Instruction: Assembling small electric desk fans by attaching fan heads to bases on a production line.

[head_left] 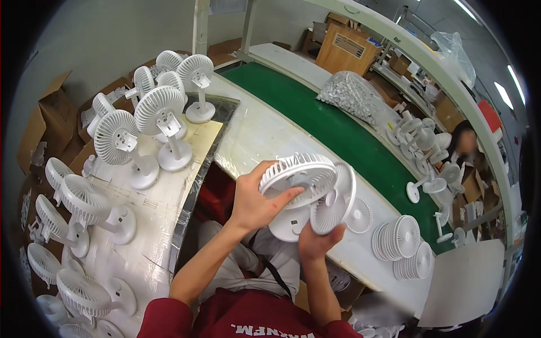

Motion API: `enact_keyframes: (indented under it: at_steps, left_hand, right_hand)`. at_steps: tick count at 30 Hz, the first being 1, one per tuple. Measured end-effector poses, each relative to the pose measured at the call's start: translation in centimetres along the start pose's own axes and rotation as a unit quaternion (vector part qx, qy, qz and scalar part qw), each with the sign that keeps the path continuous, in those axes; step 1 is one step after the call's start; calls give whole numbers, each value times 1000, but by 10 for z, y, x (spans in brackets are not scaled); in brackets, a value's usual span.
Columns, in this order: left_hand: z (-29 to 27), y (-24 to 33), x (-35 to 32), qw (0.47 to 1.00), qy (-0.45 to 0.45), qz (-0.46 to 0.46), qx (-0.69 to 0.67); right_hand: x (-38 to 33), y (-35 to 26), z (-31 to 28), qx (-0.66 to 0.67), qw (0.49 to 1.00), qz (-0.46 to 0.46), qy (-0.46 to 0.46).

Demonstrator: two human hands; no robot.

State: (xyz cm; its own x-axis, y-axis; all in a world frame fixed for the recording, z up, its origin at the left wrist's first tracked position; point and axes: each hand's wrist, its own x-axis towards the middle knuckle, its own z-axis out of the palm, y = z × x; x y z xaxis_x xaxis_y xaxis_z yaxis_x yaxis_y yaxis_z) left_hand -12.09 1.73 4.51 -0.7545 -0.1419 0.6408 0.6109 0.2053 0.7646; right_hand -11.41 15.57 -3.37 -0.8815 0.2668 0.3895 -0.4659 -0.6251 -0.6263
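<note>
My left hand is wrapped around the slatted round head of a white desk fan, its thumb lying across the opening. Below the head, the fan's round base shows over my lap. My right hand grips the lower edge of a round white fan grille with fine radial ribs and a central hub. This grille is tilted close against the right side of the fan head; whether the two are joined, I cannot tell. Behind it, a loose round grille lies on the white worktop.
Stacks of round grilles stand on the worktop at right. Beyond runs a green conveyor belt with a bag of small white parts. Several desk fans crowd the left table. A person sits far right beside more fans.
</note>
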Motion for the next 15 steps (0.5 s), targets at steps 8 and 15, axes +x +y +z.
enact_keyframes:
  at_steps: [8,15]
  left_hand:
    - [-28,34,-7,993,-81,-62,-55]
    - [-34,40,-4,969,-130,-186,-101]
  right_hand:
    - [-52,21,-2,-145,977,-152,31]
    - [-65,-1,-3,-306,921,-236,-53]
